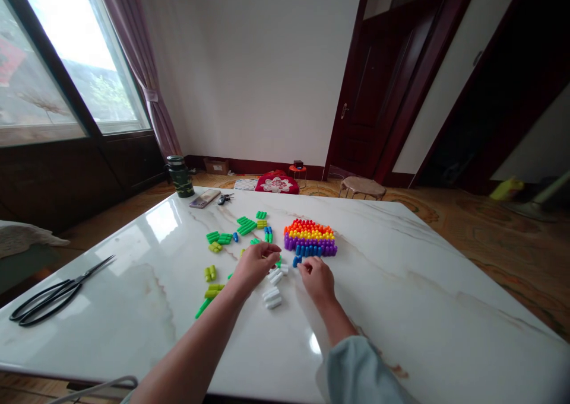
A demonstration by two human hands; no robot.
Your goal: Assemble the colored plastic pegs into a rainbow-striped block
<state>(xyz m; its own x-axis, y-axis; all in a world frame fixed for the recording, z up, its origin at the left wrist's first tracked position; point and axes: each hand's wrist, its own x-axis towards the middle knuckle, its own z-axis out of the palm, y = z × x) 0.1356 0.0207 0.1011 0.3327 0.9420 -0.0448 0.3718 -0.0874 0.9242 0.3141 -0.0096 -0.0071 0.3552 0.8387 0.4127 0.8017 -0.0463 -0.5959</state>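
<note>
Now, small blue capsules are pinched by the fingers of the right hand, just near of the standing coloured rows on the desk. Those are best not bumped. Whether anything is held by the left hand cannot be told.

Green pieces; partly behind left hand

1. Flask stands at the surface's far left corner.
2. Phone, then keys, lie right of it along the far edge.
3. Scissors lie near the left edge.
4. Peg block stands towards the far edge, loose pegs to its left.
</note>
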